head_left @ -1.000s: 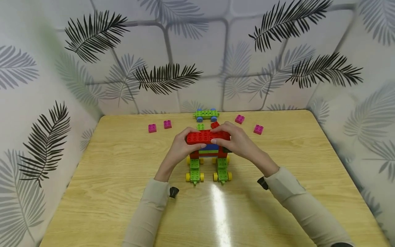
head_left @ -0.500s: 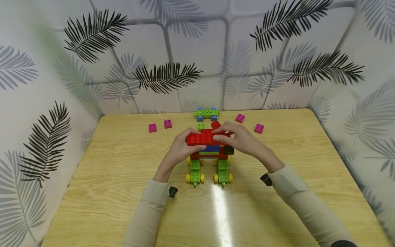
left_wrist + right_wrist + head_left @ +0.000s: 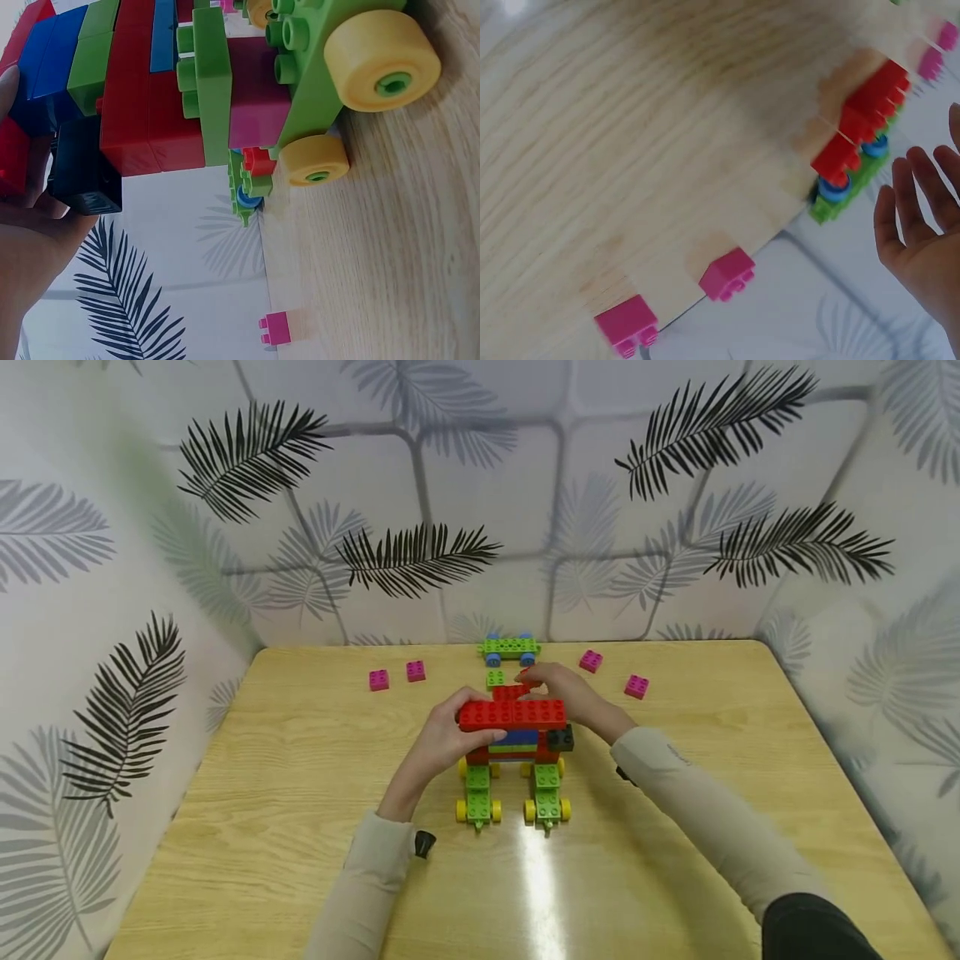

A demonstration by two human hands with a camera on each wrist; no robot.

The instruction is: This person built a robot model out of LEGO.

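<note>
A toy-brick structure stands mid-table, its top a row of red bricks (image 3: 512, 715) over blue, green and red layers. Its legs rest on two green wheeled bases (image 3: 477, 795) with yellow wheels (image 3: 375, 71). My left hand (image 3: 444, 735) grips the left end of the red top, thumb in front. A black brick (image 3: 560, 740) juts from the right side; the left wrist view shows it up close (image 3: 88, 165). My right hand (image 3: 573, 695) reaches past the structure over loose red bricks (image 3: 870, 101) behind it. Its fingers look extended in the right wrist view, holding nothing.
Two pink bricks (image 3: 378, 680) lie at the back left and two more pink bricks (image 3: 637, 686) at the back right. A green wheeled base with blue wheels (image 3: 510, 649) stands near the wall, with a small green brick (image 3: 495, 679) in front.
My right hand has let go of the red top's right end and moved back behind the structure. My left hand keeps its grip. The view has tilted slightly upward.
</note>
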